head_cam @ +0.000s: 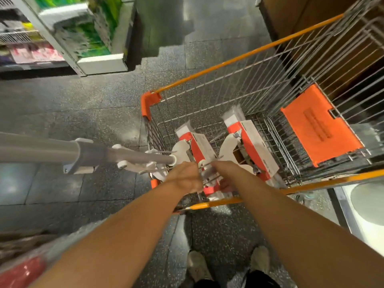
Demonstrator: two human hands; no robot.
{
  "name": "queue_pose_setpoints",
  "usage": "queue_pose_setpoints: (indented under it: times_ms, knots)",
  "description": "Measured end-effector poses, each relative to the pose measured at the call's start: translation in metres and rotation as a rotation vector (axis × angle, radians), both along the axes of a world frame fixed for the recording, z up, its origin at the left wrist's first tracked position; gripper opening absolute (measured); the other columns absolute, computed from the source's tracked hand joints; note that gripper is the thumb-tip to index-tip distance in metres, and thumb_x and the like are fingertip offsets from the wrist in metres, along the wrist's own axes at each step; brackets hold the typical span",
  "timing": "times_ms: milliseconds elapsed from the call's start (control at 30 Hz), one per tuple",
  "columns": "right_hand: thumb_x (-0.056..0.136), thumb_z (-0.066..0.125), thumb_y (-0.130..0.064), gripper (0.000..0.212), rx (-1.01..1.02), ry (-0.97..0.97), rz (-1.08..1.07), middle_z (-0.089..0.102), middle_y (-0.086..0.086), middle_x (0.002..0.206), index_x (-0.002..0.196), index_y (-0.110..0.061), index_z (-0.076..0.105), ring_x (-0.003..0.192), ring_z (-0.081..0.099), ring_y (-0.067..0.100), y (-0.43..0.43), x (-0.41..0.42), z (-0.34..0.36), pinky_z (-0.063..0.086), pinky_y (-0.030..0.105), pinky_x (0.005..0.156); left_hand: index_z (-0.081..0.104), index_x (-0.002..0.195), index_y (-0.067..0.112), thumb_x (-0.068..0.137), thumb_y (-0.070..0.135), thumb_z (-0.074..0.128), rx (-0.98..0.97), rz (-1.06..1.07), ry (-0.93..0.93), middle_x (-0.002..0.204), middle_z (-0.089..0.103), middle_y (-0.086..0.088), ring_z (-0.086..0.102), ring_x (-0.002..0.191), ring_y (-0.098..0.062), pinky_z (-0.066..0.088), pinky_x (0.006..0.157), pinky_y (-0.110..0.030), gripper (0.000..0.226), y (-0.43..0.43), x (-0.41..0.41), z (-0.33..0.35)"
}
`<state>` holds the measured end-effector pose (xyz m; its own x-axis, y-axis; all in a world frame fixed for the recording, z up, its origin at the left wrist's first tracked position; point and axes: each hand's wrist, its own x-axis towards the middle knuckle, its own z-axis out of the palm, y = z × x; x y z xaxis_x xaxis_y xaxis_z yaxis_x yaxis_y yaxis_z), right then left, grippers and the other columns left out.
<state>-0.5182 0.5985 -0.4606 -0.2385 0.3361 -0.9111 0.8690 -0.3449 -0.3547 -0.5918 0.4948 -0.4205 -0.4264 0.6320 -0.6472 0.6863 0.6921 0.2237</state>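
Dark speckled floor tiles [93, 113] fill most of the frame. They are glossy, with pale patches of reflected light toward the top centre. In the upper left stands a store shelf unit [83, 65] with a grey upright, holding blurred green-printed packs [91, 28]. Pink packs [35, 54] lie on a lower shelf at the left edge. A brown panel [301, 21] fills the upper right corner.

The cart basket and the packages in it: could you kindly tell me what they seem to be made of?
The cart basket looks like bare metal wire: thin silvery rods in a grid, with glossy orange rails, perhaps coated metal or plastic. The packages look like matte printed cardboard, white and orange, with folded, cut-out flaps.
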Motion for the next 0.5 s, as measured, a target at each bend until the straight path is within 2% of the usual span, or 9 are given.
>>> queue_pose_setpoints:
  times_ms: [67,133,200,267,333,367,400,500]
  knots:
    - [0.087,0.057,-0.012,0.014,-0.087,0.050,-0.159,0.058,0.020,0.091,0.098,-0.003,0.056,0.074,0.057,0.029,0.002,0.000,0.005,0.053,0.043,0.081,0.060,0.095,0.011,0.082,0.018,0.068,0.057,0.022,-0.035,0.085,0.057,-0.003,0.056,0.076,-0.018,0.040,0.056,-0.022,0.017,-0.001,0.002,0.006]
    - [0.089,0.056,-0.009,0.007,-0.093,0.075,-0.278,0.056,0.020,0.090,0.090,-0.003,0.055,0.078,0.057,0.031,0.002,0.002,0.009,0.055,0.047,0.076,0.058,0.091,0.017,0.079,0.021,0.072,0.089,0.069,-0.088,0.079,0.055,0.003,0.053,0.070,-0.013,0.035,0.050,-0.018,0.019,-0.002,0.004,0.012]
    - [0.089,0.058,-0.017,0.016,-0.053,0.103,-0.381,0.060,0.019,0.097,0.098,-0.003,0.058,0.080,0.059,0.029,0.003,0.007,0.016,0.053,0.037,0.062,0.060,0.098,0.013,0.076,0.024,0.075,0.075,0.095,-0.104,0.082,0.059,0.002,0.056,0.070,-0.011,0.043,0.054,-0.020,0.028,-0.001,0.006,0.019]
    - [0.086,0.061,-0.021,0.029,-0.006,0.115,-0.474,0.063,0.017,0.107,0.109,-0.004,0.059,0.090,0.062,0.030,0.003,0.008,0.021,0.057,0.039,0.071,0.063,0.106,0.013,0.075,0.031,0.074,0.072,0.116,-0.106,0.091,0.065,-0.002,0.061,0.077,-0.016,0.052,0.063,-0.028,0.037,0.003,0.008,0.025]
    - [0.086,0.061,-0.024,0.030,0.082,0.104,-0.474,0.062,0.015,0.107,0.108,-0.003,0.060,0.096,0.062,0.029,0.003,0.011,0.033,0.057,0.042,0.084,0.063,0.108,0.013,0.077,0.037,0.072,0.091,0.105,-0.110,0.094,0.065,-0.002,0.060,0.081,-0.018,0.047,0.061,-0.029,0.040,0.005,0.012,0.037]
    - [0.087,0.060,-0.026,0.029,0.132,0.093,-0.459,0.061,0.014,0.105,0.105,-0.003,0.060,0.097,0.062,0.029,0.003,0.012,0.040,0.056,0.042,0.085,0.063,0.108,0.012,0.078,0.039,0.071,0.100,0.095,-0.117,0.095,0.063,-0.002,0.058,0.083,-0.018,0.043,0.061,-0.028,0.041,0.005,0.013,0.043]
    - [0.089,0.058,-0.028,0.029,0.173,0.092,-0.451,0.060,0.013,0.104,0.105,-0.004,0.060,0.095,0.061,0.028,0.002,0.013,0.047,0.055,0.039,0.081,0.061,0.108,0.012,0.080,0.039,0.071,0.109,0.101,-0.134,0.095,0.062,-0.003,0.056,0.083,-0.019,0.040,0.059,-0.027,0.040,0.006,0.014,0.048]
    - [0.091,0.059,-0.033,0.041,0.250,0.116,-0.547,0.056,0.011,0.102,0.120,-0.005,0.053,0.086,0.054,0.025,0.002,0.020,0.063,0.045,0.035,0.069,0.061,0.101,0.014,0.078,0.035,0.073,0.181,0.123,-0.193,0.092,0.063,-0.004,0.057,0.079,-0.019,0.037,0.056,-0.026,0.033,0.005,0.021,0.066]
